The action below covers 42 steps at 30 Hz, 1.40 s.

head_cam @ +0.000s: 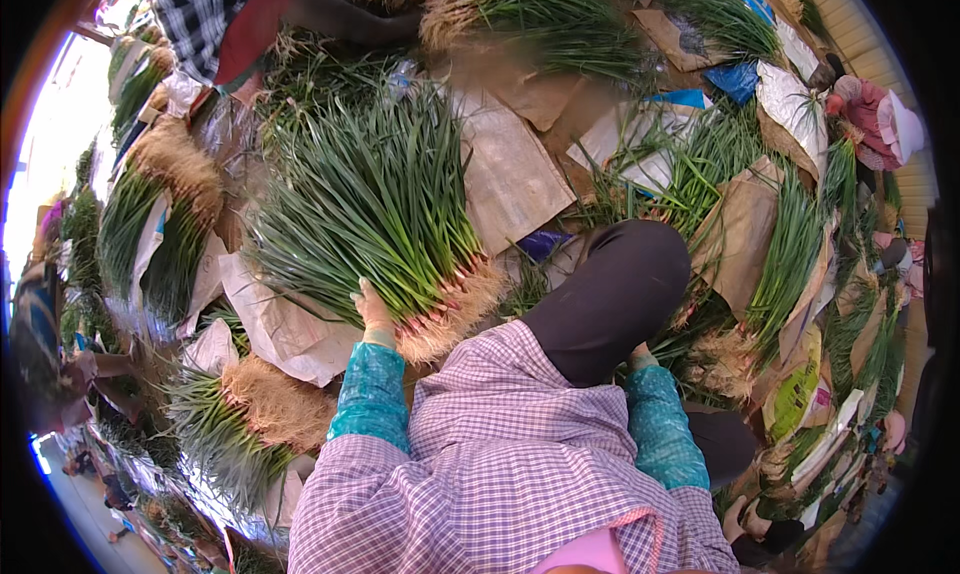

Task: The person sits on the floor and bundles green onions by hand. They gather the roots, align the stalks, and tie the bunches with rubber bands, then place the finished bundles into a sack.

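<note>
A large pile of leafy green onions (367, 206) lies before me, leaves pointing away and pale, fibrous roots (450, 315) towards my lap. My left hand (373, 307), in a pale glove, touches the near left side of the pile just above the roots. Whether its fingers close around any stalks cannot be made out. Only the wrist end of my right hand (641, 352) shows beside my bent knee (622, 281); its fingers are hidden behind the leg. Both forearms wear teal sleeve covers.
Flattened sacks (514, 176) lie beyond and beside the pile. A root-up bundle (277, 405) sits at my left, another bundle (161, 206) farther off. More onions (787, 251) cover the floor at right. A co-worker's sleeve (202, 18) reaches in at top left; another person (874, 123) sits at far right.
</note>
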Motion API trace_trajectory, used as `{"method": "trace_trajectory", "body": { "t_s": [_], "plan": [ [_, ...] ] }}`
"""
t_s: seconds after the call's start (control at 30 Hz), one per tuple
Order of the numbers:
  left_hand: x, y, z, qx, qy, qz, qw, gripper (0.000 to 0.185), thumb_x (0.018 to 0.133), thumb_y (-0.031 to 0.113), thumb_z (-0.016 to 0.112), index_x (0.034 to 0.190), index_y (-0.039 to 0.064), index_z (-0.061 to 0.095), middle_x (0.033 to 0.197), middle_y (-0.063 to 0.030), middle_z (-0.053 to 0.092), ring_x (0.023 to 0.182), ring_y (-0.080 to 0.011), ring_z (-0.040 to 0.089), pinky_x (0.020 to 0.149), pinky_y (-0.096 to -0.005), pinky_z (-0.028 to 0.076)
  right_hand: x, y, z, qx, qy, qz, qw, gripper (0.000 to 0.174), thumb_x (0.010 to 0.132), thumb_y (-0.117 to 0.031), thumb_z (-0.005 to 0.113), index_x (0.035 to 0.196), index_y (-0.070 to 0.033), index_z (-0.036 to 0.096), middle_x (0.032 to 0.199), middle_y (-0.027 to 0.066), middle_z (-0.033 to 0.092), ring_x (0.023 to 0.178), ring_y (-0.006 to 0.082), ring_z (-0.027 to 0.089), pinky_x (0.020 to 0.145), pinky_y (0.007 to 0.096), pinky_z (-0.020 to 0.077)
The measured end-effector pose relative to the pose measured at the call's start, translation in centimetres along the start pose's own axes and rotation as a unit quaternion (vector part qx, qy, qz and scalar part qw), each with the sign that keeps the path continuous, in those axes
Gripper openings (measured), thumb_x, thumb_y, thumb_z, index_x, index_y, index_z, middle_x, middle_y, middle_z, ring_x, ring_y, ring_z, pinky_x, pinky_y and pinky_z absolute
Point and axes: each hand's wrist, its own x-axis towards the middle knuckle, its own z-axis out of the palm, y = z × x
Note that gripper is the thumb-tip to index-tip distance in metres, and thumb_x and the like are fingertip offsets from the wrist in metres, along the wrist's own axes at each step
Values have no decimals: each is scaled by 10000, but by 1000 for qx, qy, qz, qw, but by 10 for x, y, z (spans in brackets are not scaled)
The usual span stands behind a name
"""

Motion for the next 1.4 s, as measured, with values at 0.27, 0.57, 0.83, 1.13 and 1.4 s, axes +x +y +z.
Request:
{"method": "trace_trajectory", "body": {
  "t_s": [0.27, 0.57, 0.83, 1.13, 1.4],
  "plan": [
    [-79, 115, -18, 86, 3, 379, 921, 441, 811, 76, 649, 1231, -4, 539, 1147, -147, 546, 1054, -283, 530, 916, -347, 446, 27, 44, 4, -11, -58, 16, 998, 384, 930, -238, 535, 1240, -16, 582, 1309, 159, 554, 1195, 316, 529, 955, 409, 435],
    [-183, 123, 219, 513, -436, 388, 629, 570, 775, 162, 667, 1320, 110, 508, 1308, -228, 497, 1236, -349, 460, 1031, -432, 379, 9, -11, -65, -51, 93, -240, 965, 327, 834, -245, 613, 1088, -40, 636, 1011, 195, 665, 920, 383, 629, 793, 432, 505],
    [-187, 79, 352, 548, -246, 541, 590, 754, 831, 189, 560, 1498, 151, 210, 1473, -209, 317, 1373, -358, 283, 1083, -539, 276, -21, -6, -99, 189, 152, -204, 948, 461, 889, -309, 554, 1287, -78, 518, 1201, 196, 601, 1088, 380, 572, 881, 412, 477],
    [-192, 141, 321, 402, -264, 413, 774, 351, 797, 81, 534, 1145, 38, 547, 1058, -230, 586, 979, -416, 579, 813, -496, 480, 21, -73, -155, 357, 40, -213, 908, 428, 938, -383, 525, 1182, -44, 616, 1008, 153, 687, 771, 252, 669, 755, 361, 517],
    [-191, 160, 263, 317, -290, 502, 750, 233, 799, 98, 564, 1027, 60, 601, 922, -184, 611, 866, -387, 607, 730, -459, 496, 67, -237, -130, 356, 101, -434, 821, 798, 843, -510, 625, 1373, 40, 394, 1300, 251, 521, 1216, 336, 500, 1039, 366, 366]
  ]
}}
